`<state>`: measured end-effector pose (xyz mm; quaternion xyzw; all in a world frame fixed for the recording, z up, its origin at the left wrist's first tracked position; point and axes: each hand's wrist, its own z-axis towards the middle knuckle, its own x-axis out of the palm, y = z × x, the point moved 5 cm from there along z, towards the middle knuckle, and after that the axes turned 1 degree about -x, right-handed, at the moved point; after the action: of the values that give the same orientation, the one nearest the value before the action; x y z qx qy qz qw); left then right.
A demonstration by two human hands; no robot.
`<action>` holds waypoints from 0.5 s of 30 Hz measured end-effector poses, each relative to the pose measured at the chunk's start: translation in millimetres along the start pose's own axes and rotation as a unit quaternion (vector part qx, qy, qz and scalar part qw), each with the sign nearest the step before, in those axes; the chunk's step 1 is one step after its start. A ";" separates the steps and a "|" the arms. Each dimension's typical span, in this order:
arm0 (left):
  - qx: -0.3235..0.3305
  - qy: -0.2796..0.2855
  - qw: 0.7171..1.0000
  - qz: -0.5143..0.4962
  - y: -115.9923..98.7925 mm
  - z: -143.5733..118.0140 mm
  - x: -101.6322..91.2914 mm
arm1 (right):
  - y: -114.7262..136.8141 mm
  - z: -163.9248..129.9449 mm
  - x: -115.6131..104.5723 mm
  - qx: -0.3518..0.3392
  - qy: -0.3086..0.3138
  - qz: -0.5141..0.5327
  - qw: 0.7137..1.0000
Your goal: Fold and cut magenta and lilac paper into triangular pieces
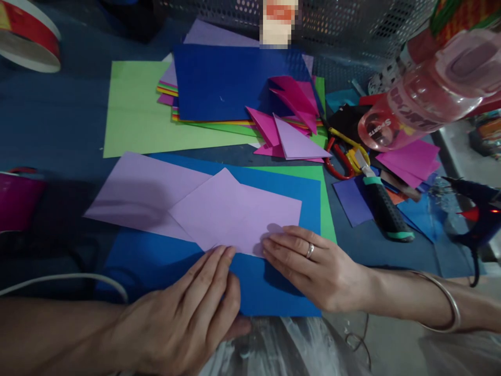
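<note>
A lilac paper sheet (230, 209), partly folded over itself, lies on a blue sheet (164, 261) in front of me. My left hand (188, 318) lies flat with its fingertips touching the lilac paper's near edge. My right hand (313, 266), wearing a ring, presses its fingertips on the same near edge, a little to the right. Both hands lie flat on the paper and hold nothing between their fingers.
A stack of coloured sheets (230, 83) and folded pink and lilac pieces (289, 130) lie farther back. Scissors (344, 156), a utility knife (383, 203), a glue gun (481, 214) and a pink bottle (422, 99) crowd the right side. A tape roll (27, 36) sits far left.
</note>
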<state>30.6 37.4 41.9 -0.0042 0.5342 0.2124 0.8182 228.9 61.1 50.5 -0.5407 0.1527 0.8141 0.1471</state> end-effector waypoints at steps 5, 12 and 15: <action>-0.013 0.011 1.000 0.002 0.6 -5.5 -4.2 | -3.1 -6.9 -5.5 0.019 -0.014 0.007 1.000; -0.042 0.039 0.998 -0.002 9.1 -7.6 -8.8 | -8.3 -14.1 -7.3 0.032 -0.032 0.048 0.998; -0.029 0.023 0.999 0.002 9.7 -5.4 -9.7 | -10.2 -15.4 -5.8 0.035 -0.034 0.060 0.997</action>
<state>19.2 41.6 50.3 -0.0314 0.5469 0.2294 0.8045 248.1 63.8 49.2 -0.4968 0.2079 0.8337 0.1222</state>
